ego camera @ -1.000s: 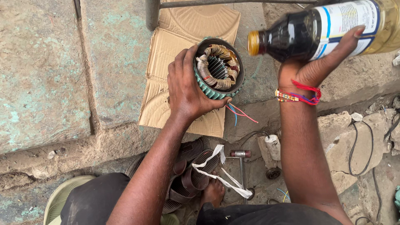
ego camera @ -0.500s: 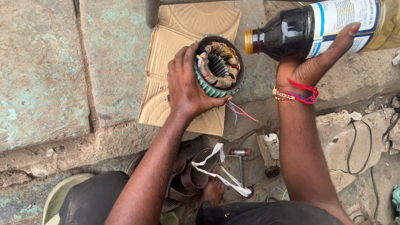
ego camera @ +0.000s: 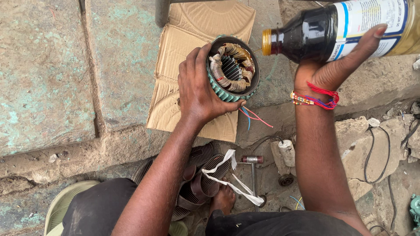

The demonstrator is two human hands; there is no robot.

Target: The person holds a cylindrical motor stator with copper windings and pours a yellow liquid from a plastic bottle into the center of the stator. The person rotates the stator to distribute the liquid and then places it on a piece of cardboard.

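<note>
My left hand (ego camera: 199, 89) grips a round motor stator (ego camera: 233, 68) with a green ribbed shell and taped copper windings, tilted over a flattened cardboard sheet (ego camera: 192, 35). Red and blue wires (ego camera: 256, 117) trail from the stator's lower side. My right hand (ego camera: 334, 70) holds a dark plastic bottle (ego camera: 337, 28) with a white and blue label, lying nearly level. Its yellow-rimmed mouth (ego camera: 266, 42) points at the stator, just right of the rim. No liquid stream is visible.
Stone slabs (ego camera: 43, 74) lie left and behind. Below, near my foot (ego camera: 224, 199), are dark fan grilles (ego camera: 201, 175), a white cloth strip (ego camera: 227, 179), a small hammer (ego camera: 253, 162), a white cylinder (ego camera: 287, 152), black cable (ego camera: 376, 153) on rubble, and a pale green rim (ego camera: 65, 203).
The bottle has shifted left and tipped closer to level, bringing its mouth nearer the stator. My left hand has kept the stator in much the same place.
</note>
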